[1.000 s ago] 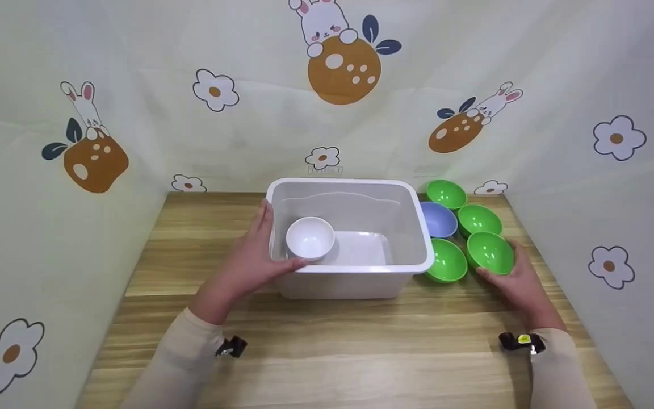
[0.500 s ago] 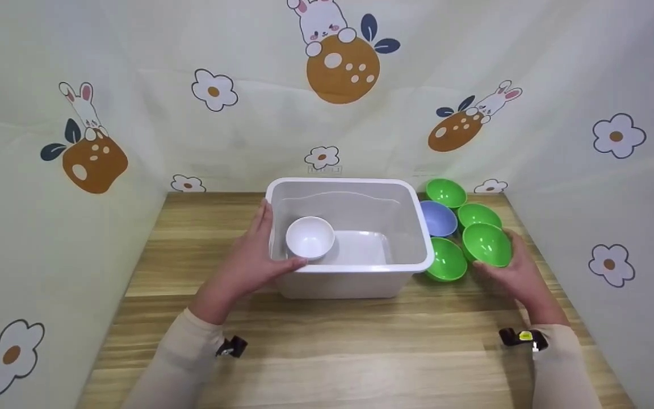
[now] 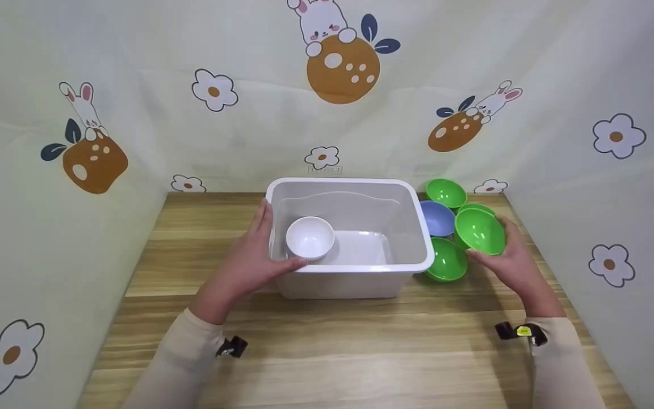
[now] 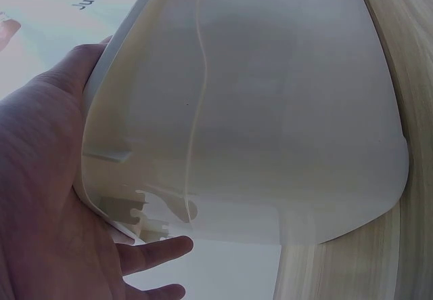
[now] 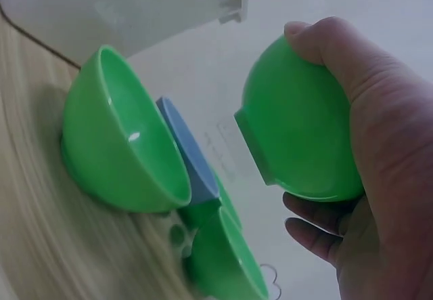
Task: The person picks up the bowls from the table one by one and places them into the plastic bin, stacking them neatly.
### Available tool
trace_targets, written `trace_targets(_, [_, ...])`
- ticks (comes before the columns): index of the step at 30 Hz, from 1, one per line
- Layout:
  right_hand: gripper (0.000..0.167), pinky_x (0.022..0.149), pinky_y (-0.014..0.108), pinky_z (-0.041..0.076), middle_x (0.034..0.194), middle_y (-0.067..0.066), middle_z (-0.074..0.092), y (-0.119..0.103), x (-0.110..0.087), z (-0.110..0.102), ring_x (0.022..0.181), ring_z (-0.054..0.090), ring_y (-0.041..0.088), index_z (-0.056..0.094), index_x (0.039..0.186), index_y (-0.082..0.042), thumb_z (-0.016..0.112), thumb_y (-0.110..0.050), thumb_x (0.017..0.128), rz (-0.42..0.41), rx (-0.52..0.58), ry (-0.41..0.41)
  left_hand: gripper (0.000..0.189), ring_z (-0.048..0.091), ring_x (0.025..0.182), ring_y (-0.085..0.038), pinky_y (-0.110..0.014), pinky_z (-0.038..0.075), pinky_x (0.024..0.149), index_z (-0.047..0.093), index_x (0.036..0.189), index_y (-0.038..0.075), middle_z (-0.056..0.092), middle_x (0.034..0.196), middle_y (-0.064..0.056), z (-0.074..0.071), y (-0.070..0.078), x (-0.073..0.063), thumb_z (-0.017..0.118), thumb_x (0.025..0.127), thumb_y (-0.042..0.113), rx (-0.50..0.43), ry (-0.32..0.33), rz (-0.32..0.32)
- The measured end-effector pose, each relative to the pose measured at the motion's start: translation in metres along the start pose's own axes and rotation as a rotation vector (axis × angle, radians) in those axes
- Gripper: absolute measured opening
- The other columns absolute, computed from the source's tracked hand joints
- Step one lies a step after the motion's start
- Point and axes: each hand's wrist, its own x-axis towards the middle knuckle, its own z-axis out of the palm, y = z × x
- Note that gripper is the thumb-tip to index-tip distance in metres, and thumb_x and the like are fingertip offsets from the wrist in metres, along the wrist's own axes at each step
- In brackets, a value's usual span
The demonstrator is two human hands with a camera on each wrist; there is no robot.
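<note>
In the head view my left hand (image 3: 244, 258) rests against the left front corner of a white plastic bin (image 3: 355, 284), fingers straight along its left side and thumb over the front rim. Inside the bin a white bowl (image 3: 310, 237) sits at the left. My right hand (image 3: 513, 261) holds a green bowl (image 3: 481, 232) by its side, thumb at the near edge. The right wrist view shows this held bowl (image 5: 301, 124) raised and tilted, its foot apart from the other bowls. It partly covers another green bowl (image 3: 477, 208) behind it.
Right of the bin stand a blue bowl (image 3: 438, 218), a green bowl (image 3: 446, 194) at the back and another green bowl (image 3: 446, 260) at the front. All rest on a wooden table (image 3: 349, 352). Patterned cloth walls (image 3: 247, 142) enclose the back and sides.
My right hand has lifted the green bowl off the table and carried it up, away from me and slightly left, over the bowl behind. My left hand and the bin have stayed put.
</note>
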Motion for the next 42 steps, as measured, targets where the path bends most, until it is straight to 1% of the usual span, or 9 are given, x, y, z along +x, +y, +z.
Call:
trace_targets(3, [0.114, 0.114, 0.069, 0.044, 0.162, 0.035, 0.039, -0.007, 0.002, 0.001, 0.141, 0.047, 0.052, 0.02, 0.172, 0.003, 0.094, -0.023, 0.091, -0.005, 0.016, 0.004, 0.149, 0.033, 0.156, -0.059, -0.076, 0.037, 0.12, -0.003, 0.178, 0.008, -0.006, 0.186, -0.012, 0.0, 0.0, 0.0, 0.079, 0.08, 0.086, 0.004, -0.004, -0.002])
trace_targets(11, [0.108, 0.107, 0.049, 0.048, 0.159, 0.03, 0.044, -0.029, 0.007, 0.003, 0.138, 0.05, 0.045, 0.023, 0.171, 0.001, 0.093, -0.024, 0.092, -0.016, 0.031, 0.005, 0.149, 0.033, 0.155, -0.061, -0.076, 0.037, 0.119, -0.002, 0.178, 0.007, -0.007, 0.186, -0.011, 0.0, 0.001, 0.0, 0.078, 0.08, 0.087, 0.023, -0.009, -0.005])
trace_targets(16, [0.103, 0.107, 0.043, 0.047, 0.157, 0.023, 0.048, -0.042, 0.01, 0.005, 0.138, 0.051, 0.039, 0.03, 0.17, -0.003, 0.094, -0.017, 0.091, -0.06, 0.05, 0.007, 0.149, 0.032, 0.157, -0.059, -0.074, 0.037, 0.121, -0.002, 0.177, 0.006, -0.006, 0.185, -0.012, -0.001, 0.001, 0.0, 0.079, 0.08, 0.086, 0.013, -0.006, 0.004])
trace_targets(20, [0.099, 0.108, 0.041, 0.046, 0.155, 0.017, 0.051, -0.052, 0.015, 0.007, 0.137, 0.052, 0.034, 0.038, 0.167, -0.008, 0.096, -0.015, 0.088, -0.111, 0.035, 0.023, 0.149, 0.031, 0.157, -0.059, -0.074, 0.036, 0.121, -0.003, 0.177, 0.008, -0.006, 0.185, -0.012, -0.001, 0.001, -0.001, 0.079, 0.08, 0.085, 0.005, -0.004, 0.004])
trace_targets(26, [0.102, 0.108, 0.043, 0.046, 0.153, 0.02, 0.051, -0.066, 0.017, 0.009, 0.134, 0.053, 0.036, 0.036, 0.167, -0.005, 0.097, -0.019, 0.087, -0.122, 0.02, 0.006, 0.148, 0.034, 0.156, -0.059, -0.074, 0.038, 0.121, -0.001, 0.178, 0.007, -0.003, 0.186, -0.014, -0.001, 0.001, -0.001, 0.079, 0.081, 0.086, 0.002, 0.006, 0.008])
trace_targets(31, [0.106, 0.11, 0.049, 0.046, 0.154, 0.023, 0.051, -0.077, 0.018, 0.013, 0.134, 0.054, 0.039, 0.031, 0.168, -0.001, 0.097, -0.023, 0.088, -0.118, 0.015, -0.023, 0.15, 0.031, 0.158, -0.057, -0.073, 0.036, 0.122, -0.001, 0.178, 0.008, -0.004, 0.185, -0.014, 0.0, 0.001, -0.001, 0.077, 0.079, 0.088, 0.001, 0.004, 0.002])
trace_targets(34, [0.108, 0.11, 0.049, 0.047, 0.154, 0.023, 0.051, -0.083, 0.021, 0.016, 0.135, 0.054, 0.039, 0.029, 0.169, 0.0, 0.097, -0.024, 0.088, -0.123, 0.011, -0.044, 0.151, 0.031, 0.158, -0.057, -0.073, 0.036, 0.122, -0.002, 0.178, 0.009, -0.006, 0.185, -0.012, 0.0, 0.0, -0.001, 0.077, 0.078, 0.09, 0.001, 0.0, -0.003])
trace_targets(38, [0.111, 0.111, 0.054, 0.05, 0.155, 0.025, 0.05, -0.09, 0.025, 0.021, 0.135, 0.053, 0.041, 0.027, 0.17, 0.001, 0.098, -0.022, 0.087, -0.135, 0.018, -0.073, 0.152, 0.032, 0.158, -0.057, -0.073, 0.036, 0.122, -0.003, 0.178, 0.01, -0.006, 0.185, -0.011, -0.001, 0.001, 0.0, 0.078, 0.077, 0.09, -0.001, 0.0, -0.004])
trace_targets(42, [0.114, 0.109, 0.06, 0.052, 0.155, 0.025, 0.049, -0.097, 0.027, 0.025, 0.134, 0.054, 0.041, 0.026, 0.171, -0.001, 0.099, -0.024, 0.086, -0.132, 0.025, -0.092, 0.153, 0.03, 0.159, -0.056, -0.072, 0.036, 0.123, -0.003, 0.178, 0.01, -0.007, 0.185, -0.011, 0.0, 0.0, 0.0, 0.077, 0.077, 0.091, 0.001, -0.001, -0.004])
